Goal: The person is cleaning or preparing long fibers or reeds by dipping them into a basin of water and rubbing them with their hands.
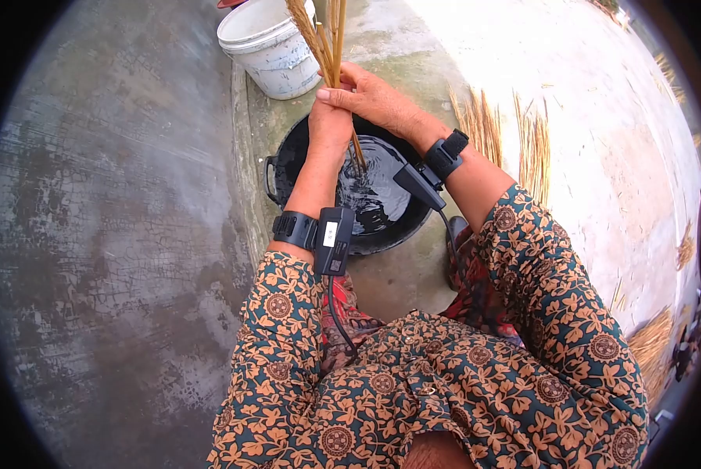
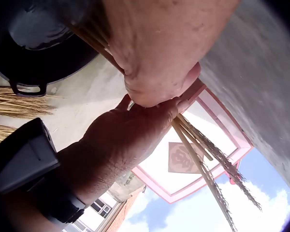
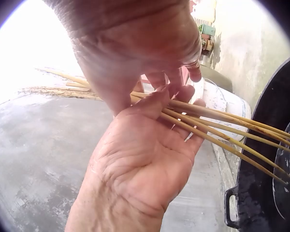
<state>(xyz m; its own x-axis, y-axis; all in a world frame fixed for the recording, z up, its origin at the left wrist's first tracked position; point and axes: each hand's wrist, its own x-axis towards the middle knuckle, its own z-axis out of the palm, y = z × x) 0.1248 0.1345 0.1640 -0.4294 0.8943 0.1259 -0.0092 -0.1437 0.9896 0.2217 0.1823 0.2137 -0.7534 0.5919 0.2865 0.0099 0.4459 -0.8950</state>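
Over blk tub [image 1: 381, 244], L fingers [image 3: 185, 93] & R fingers [image 3: 195, 73] curled rnd stalks [image 3: 221, 115].

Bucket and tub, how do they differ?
The bucket is white; the tub is black. The tub looks wider than the bucket. Water shows in the tub, with stalks dipping in; none shows in the bucket. Both are open-topped and stand on the ground.

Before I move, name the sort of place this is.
Probably an outdoor yard: worn grey concrete ground, long golden straw bundles lying in sunlight, and cloudy blue sky.
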